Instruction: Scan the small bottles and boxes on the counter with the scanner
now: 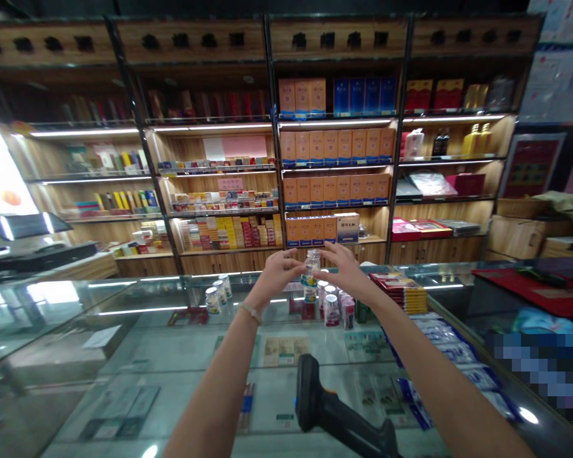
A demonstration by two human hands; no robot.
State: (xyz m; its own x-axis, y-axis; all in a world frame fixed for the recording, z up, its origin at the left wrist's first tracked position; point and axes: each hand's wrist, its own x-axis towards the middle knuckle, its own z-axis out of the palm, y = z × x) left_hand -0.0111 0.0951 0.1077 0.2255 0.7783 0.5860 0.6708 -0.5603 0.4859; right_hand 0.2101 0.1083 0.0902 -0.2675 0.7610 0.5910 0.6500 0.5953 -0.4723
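A small clear-topped bottle (311, 278) with a colourful label is upright over the glass counter, between my two hands. My left hand (279, 272) is at its left side, thumb and fingertips closed on its edge. On its right side, my right hand (344, 270) has its fingers spread, with thumb and index close to the bottle. Just right of it stand several white-capped bottles (331, 310), partly hidden by my right hand. Farther left is a row of similar white-capped bottles (212, 300). A black barcode scanner (310, 394) lies nearer me, between my forearms.
The glass counter (172, 362) shows packets on shelves beneath. Stacked red and yellow packs (405, 292) and blue-white sachets (451, 346) lie to the right, beside a red mat (539, 292). Shelves of boxes (337, 147) stand behind. A dark monitor (23, 224) is far left.
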